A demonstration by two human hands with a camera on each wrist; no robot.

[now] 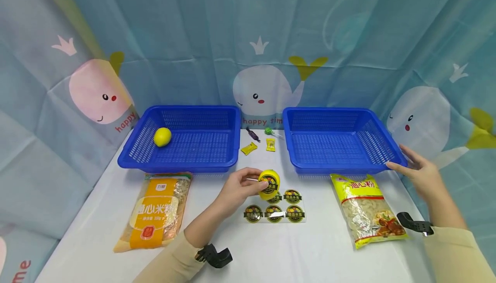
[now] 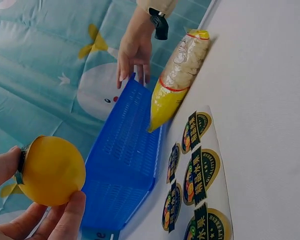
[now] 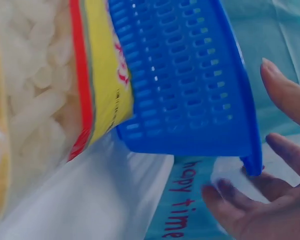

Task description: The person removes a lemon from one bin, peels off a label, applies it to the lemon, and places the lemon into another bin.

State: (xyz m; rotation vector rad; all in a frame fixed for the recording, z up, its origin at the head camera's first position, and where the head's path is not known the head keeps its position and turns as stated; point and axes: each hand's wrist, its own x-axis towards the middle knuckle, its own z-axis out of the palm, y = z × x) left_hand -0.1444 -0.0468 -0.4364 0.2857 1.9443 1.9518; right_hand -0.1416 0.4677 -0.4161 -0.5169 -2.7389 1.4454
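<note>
My left hand (image 1: 238,188) grips a yellow lemon (image 2: 54,170) between thumb and fingers, above a clear sheet of round black-and-gold fruit stickers (image 1: 295,214). One such sticker (image 2: 22,165) is on the lemon; in the left wrist view it shows at the lemon's edge by the thumb. At the near right corner of the right blue basket (image 1: 323,145), my right hand (image 1: 420,175) has its fingers spread. The right wrist view shows its thumb (image 3: 285,95) raised beside the rim and the other fingers around the corner, not curled on it.
Another lemon (image 1: 162,137) lies in the left blue basket (image 1: 197,145). Between the baskets are wrapped candies (image 1: 249,148) and a green lollipop (image 1: 269,131). An orange-labelled pasta bag (image 1: 155,214) lies at left, a yellow pasta bag (image 1: 366,209) at right. A curtain (image 1: 186,37) hangs behind.
</note>
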